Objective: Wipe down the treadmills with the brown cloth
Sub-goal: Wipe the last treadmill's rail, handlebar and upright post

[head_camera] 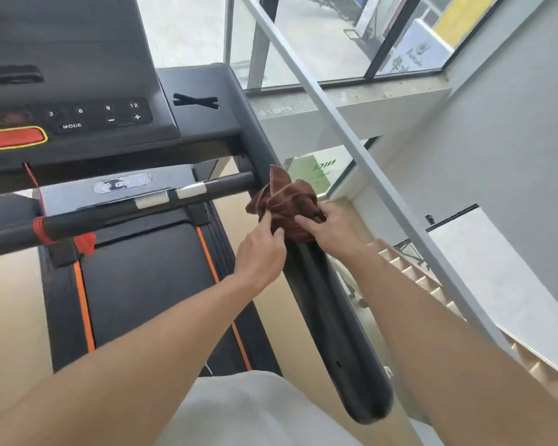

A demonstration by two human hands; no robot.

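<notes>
A bunched brown cloth (287, 201) lies on the upper part of the treadmill's right side handrail (329, 317), a thick black bar running toward me. My left hand (261, 249) pinches the cloth's lower left part between thumb and fingers. My right hand (326, 226) grips the cloth from the right, fingers curled over it. The black treadmill console (78, 91) with its red stop button (15, 138) is at the upper left, and the belt (142, 284) with orange stripes lies below.
A black crossbar (126, 209) with white tape and red wrapping spans the front of the treadmill. A grey diagonal railing (384, 175) runs along the right, with a stairwell beyond it. Windows stand behind the console.
</notes>
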